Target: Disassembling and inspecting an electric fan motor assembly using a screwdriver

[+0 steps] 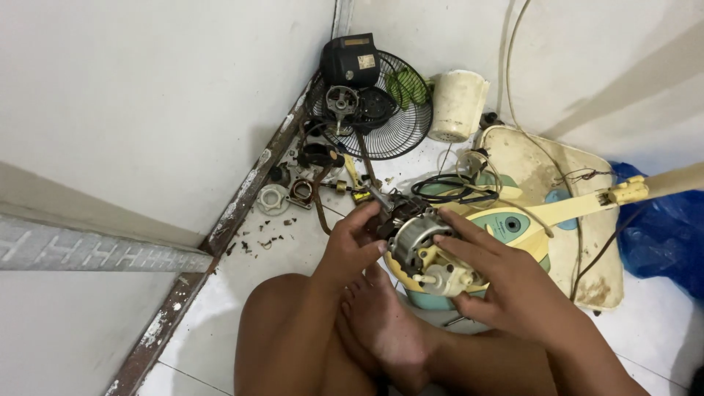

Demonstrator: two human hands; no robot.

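My left hand (352,246) and my right hand (493,275) both hold a bare fan motor (416,240) with a metal core and copper windings, over my crossed legs. The left fingers grip its dark rear end. The right fingers lie across the silver core and under the cream plastic gear part (447,280). Black wires (449,189) run from the motor toward the cream fan base (546,172) lying behind it.
A black wire fan guard (396,121) leans in the corner, with a black motor housing (350,60) and a cream cover (456,105). Small loose parts and screws (293,192) lie on the white tile floor by the wall. A blue plastic bag (664,231) is at right.
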